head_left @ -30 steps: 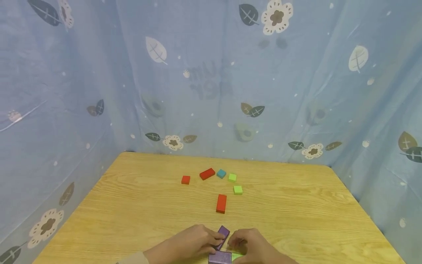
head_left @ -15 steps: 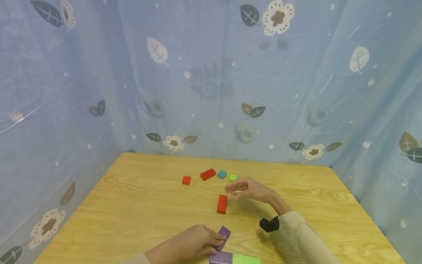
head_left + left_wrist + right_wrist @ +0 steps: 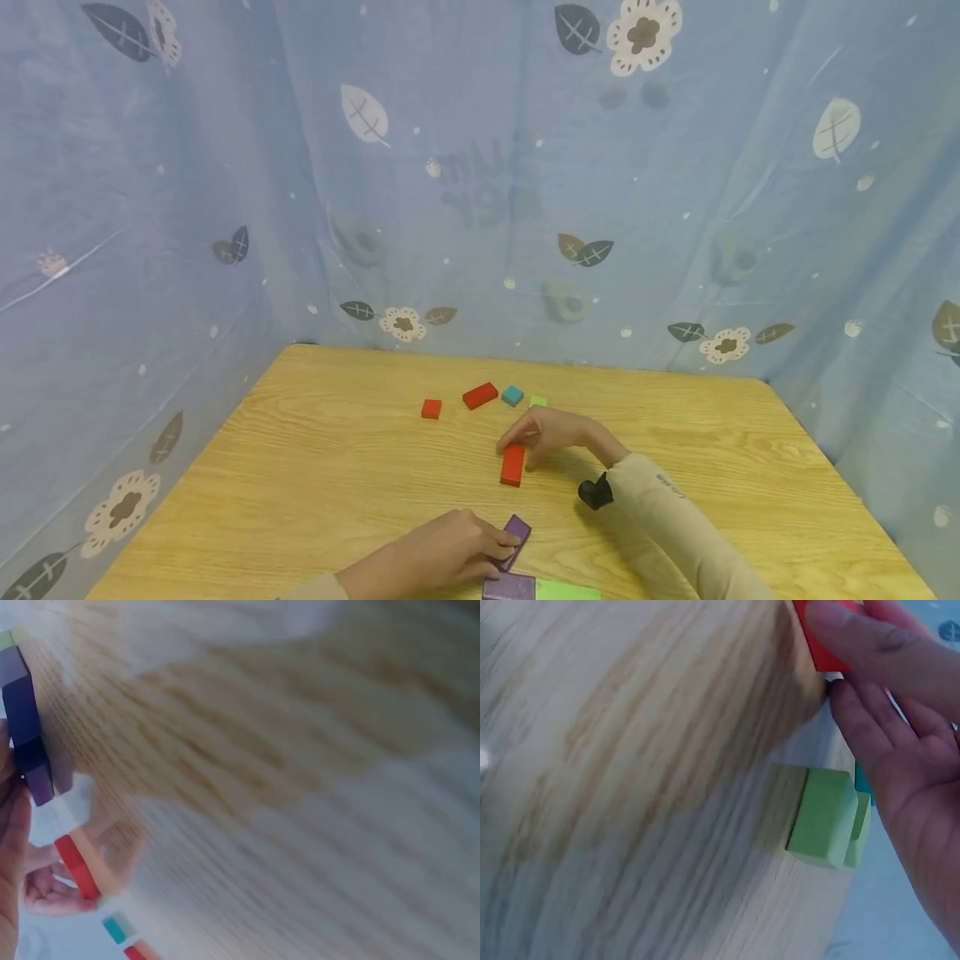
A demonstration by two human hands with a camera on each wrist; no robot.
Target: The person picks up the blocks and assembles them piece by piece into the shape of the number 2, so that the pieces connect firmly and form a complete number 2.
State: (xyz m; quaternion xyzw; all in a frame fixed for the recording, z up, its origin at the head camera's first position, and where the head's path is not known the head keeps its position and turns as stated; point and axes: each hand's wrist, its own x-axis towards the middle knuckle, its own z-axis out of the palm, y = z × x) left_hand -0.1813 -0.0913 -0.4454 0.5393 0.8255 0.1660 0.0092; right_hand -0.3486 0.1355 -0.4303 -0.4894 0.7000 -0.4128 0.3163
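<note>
Near the front edge, my left hand point(image 3: 442, 554) grips a slanted purple block point(image 3: 517, 527). Its lower end sits against another purple block point(image 3: 508, 588), beside which a long light green block point(image 3: 568, 592) lies end to end. Further back, my right hand point(image 3: 553, 430) pinches an oblong red block point(image 3: 512, 472) flat on the table, thumb on one side and fingers on the other. The right wrist view shows that thumb against the red block point(image 3: 825, 649). In the left wrist view, my left fingers hold the near purple block point(image 3: 37, 780), partly hiding it.
Toward the back of the wooden table point(image 3: 337, 433) lie a small red block point(image 3: 431, 409), an oblong red block point(image 3: 480, 396), a blue block point(image 3: 513, 396) and a light green block point(image 3: 538, 401). Another green block point(image 3: 821, 817) stands near my right hand. A blue patterned curtain point(image 3: 480, 208) surrounds the table.
My right hand has left the front green block, reached forward and come down around the oblong red block. My left hand has stayed on the slanted purple block.
</note>
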